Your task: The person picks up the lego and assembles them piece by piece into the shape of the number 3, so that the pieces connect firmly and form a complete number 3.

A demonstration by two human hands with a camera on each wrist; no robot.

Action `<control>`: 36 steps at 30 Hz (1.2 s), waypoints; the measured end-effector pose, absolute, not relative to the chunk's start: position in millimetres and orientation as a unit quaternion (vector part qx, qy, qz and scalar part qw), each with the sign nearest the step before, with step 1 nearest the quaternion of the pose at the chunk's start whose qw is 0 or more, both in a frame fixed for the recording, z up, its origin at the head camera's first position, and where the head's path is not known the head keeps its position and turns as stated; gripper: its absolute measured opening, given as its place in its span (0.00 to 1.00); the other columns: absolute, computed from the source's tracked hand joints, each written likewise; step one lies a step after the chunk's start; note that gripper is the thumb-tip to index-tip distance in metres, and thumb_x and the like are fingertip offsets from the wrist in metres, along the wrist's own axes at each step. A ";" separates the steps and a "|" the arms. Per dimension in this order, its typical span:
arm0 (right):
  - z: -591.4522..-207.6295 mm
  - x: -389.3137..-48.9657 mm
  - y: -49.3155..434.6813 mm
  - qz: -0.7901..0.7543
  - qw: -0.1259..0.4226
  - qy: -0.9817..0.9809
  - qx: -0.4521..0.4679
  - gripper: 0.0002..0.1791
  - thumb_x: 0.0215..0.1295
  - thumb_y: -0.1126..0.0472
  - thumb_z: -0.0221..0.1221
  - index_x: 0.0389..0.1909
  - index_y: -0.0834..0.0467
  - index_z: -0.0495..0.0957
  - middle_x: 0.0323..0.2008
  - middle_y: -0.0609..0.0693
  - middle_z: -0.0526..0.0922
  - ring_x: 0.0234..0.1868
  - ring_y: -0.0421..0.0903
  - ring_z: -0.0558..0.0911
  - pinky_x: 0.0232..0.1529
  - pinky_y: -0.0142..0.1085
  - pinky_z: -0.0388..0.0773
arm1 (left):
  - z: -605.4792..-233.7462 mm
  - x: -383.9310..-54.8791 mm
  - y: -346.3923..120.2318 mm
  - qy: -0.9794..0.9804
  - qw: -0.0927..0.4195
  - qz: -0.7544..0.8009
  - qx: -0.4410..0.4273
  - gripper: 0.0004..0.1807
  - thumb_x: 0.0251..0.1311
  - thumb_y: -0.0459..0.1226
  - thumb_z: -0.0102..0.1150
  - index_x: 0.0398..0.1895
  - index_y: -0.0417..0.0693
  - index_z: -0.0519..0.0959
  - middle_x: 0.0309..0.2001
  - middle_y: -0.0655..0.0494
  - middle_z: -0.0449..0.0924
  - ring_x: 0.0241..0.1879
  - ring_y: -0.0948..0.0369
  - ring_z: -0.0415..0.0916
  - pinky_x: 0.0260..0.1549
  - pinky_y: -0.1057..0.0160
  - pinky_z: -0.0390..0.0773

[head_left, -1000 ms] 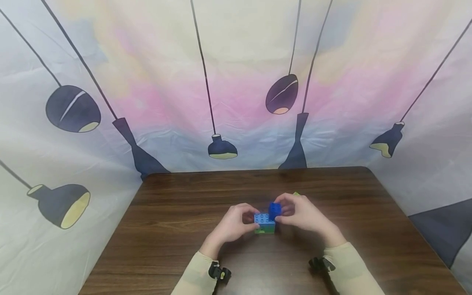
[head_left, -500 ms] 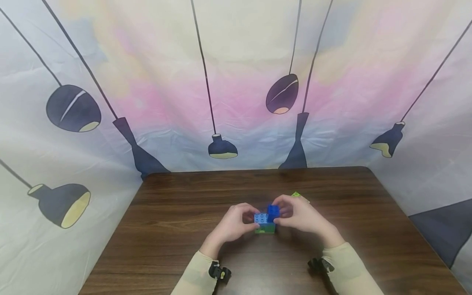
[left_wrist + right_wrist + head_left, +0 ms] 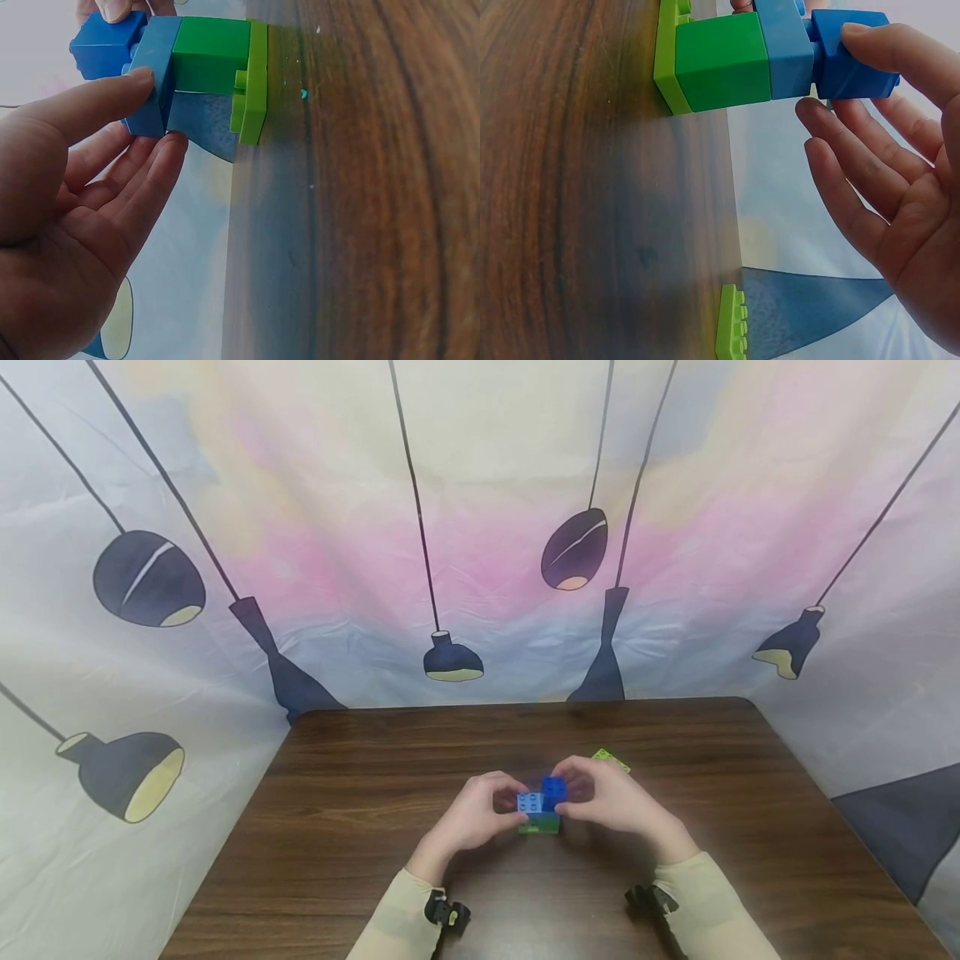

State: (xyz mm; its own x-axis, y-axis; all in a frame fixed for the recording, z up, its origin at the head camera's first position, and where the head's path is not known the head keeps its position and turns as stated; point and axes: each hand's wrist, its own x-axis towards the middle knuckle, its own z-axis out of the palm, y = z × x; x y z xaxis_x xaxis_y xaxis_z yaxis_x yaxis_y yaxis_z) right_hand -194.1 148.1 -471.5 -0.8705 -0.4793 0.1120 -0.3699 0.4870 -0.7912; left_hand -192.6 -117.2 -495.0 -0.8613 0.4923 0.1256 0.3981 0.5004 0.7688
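Observation:
A short block stack stands on the table, with a lime base plate (image 3: 257, 82) at the bottom, a green brick (image 3: 722, 64) on its right part, and a light blue brick (image 3: 529, 802) across the top. My left hand (image 3: 478, 814) pinches the left end of the light blue brick between thumb and fingers. My right hand (image 3: 615, 795) holds a dark blue brick (image 3: 554, 791) by its sides, over the right half of the light blue one. In the right wrist view, light blue studs (image 3: 815, 54) show in a narrow gap beneath the dark blue brick.
A loose lime plate (image 3: 612, 759) lies on the wooden table (image 3: 375, 760) behind my right hand, studs up. A patterned cloth (image 3: 510, 460) with printed lamps hangs behind the table. Small crumbs (image 3: 304, 94) lie near the stack.
My right hand has moved slightly left with the dark blue brick, which now covers more of the light blue brick's right half. The loose lime plate shows more. My left hand stays put.

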 end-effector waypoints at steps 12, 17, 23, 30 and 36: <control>-471.6 -194.7 146.2 -0.438 0.055 0.861 -0.253 0.23 0.54 0.49 0.74 0.50 0.39 0.77 0.44 0.35 0.83 0.45 0.36 0.83 0.44 0.34 0.82 | -493.9 -193.1 -117.5 0.865 0.053 0.426 0.259 0.15 0.57 0.40 0.73 0.48 0.56 0.83 0.44 0.67 0.79 0.41 0.68 0.79 0.42 0.66 0.80; -471.7 -193.9 146.3 -0.435 0.053 0.862 -0.255 0.22 0.55 0.48 0.74 0.50 0.39 0.78 0.43 0.34 0.83 0.45 0.35 0.83 0.44 0.33 0.81 | -493.3 -192.5 -117.9 0.866 0.054 0.424 0.259 0.16 0.57 0.40 0.73 0.49 0.56 0.83 0.44 0.67 0.79 0.41 0.67 0.79 0.42 0.65 0.80; -472.0 -194.4 145.7 -0.430 0.056 0.867 -0.246 0.22 0.55 0.46 0.73 0.50 0.38 0.78 0.43 0.33 0.83 0.45 0.33 0.83 0.47 0.34 0.81 | -493.2 -193.2 -117.9 0.866 0.051 0.423 0.262 0.15 0.57 0.39 0.72 0.48 0.55 0.83 0.43 0.67 0.79 0.41 0.68 0.79 0.42 0.65 0.80; -473.2 -194.3 146.4 -0.431 0.059 0.866 -0.246 0.22 0.56 0.44 0.72 0.52 0.39 0.80 0.44 0.33 0.84 0.46 0.34 0.83 0.48 0.36 0.80 | -492.5 -192.8 -117.2 0.868 0.051 0.419 0.262 0.15 0.57 0.39 0.73 0.48 0.54 0.83 0.43 0.67 0.79 0.41 0.67 0.80 0.42 0.64 0.81; -472.9 -191.8 146.6 -0.414 0.052 0.873 -0.252 0.23 0.58 0.43 0.70 0.55 0.40 0.80 0.47 0.32 0.83 0.48 0.33 0.82 0.50 0.37 0.79 | -491.6 -190.6 -116.7 0.869 0.054 0.418 0.259 0.15 0.57 0.39 0.73 0.48 0.55 0.83 0.43 0.67 0.79 0.41 0.67 0.80 0.43 0.64 0.80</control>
State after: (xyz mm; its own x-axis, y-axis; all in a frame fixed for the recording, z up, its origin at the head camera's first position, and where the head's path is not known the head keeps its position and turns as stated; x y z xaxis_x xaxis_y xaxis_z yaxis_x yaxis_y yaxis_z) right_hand -191.8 146.6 -472.9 -0.8673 -0.4834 0.1187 -0.3977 0.5294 -0.7494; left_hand -190.6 -116.7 -491.6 -0.8601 0.4951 0.1234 0.4055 0.5165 0.7542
